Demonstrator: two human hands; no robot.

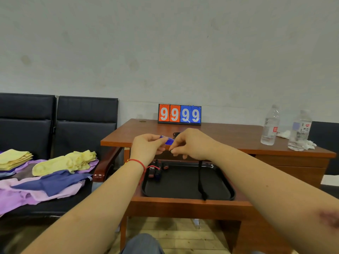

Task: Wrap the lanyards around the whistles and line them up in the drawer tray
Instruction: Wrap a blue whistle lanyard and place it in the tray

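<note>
Whistle: blue whistle (167,140) is held up between both hands, above the far edge of the black tray (230,193) in the open drawer; its long axis runs roughly left to right, tilted down toward the right.
Left hand: left hand (146,149) pinches the whistle's left end with curled fingers, a red string bracelet (138,162) at the wrist.
Right hand: right hand (189,143) meets the whistle's right end, fingers curled in a pinch; whether it grips the body or the cord there I cannot tell.
Lanyard: black lanyard (200,180) hangs down from under the right hand, its loose end lying on the tray near the front rim.
Key relation: the cord drops straight below the right hand, so that hand looks better placed to wind while the left steadies the whistle.
Tray contents: a few wrapped whistles (156,172) cluster in the tray's far left corner, touching or nearly so.
Desk: a flip scoreboard (179,114) reads 9999; two water bottles (270,125) stand well to the right.
Bench: yellow cloths (66,162) lie on the seat at left.
</note>
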